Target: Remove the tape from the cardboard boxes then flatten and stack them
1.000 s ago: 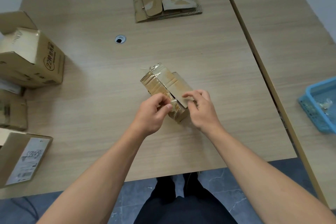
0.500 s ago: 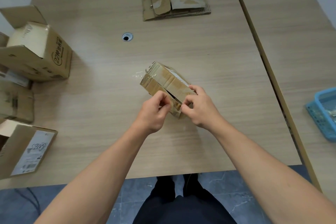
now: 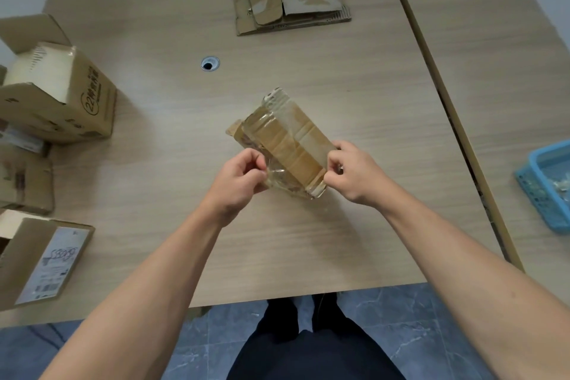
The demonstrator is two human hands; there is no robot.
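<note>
A small brown cardboard box wrapped in clear tape lies tilted on the wooden table, near its middle. My left hand pinches a loose strip of clear tape at the box's near left corner. My right hand grips the box's near right end. A stack of flattened cardboard lies at the far side of the table.
Several unflattened boxes stand along the left edge: an open one with printing, a small one and one with a shipping label. A blue plastic basket sits on the adjoining table at right. A cable hole is in the tabletop.
My hands have moved apart, and the left hand has peeled clear tape away from the box's near end. The box has turned so its broad taped face points up.
</note>
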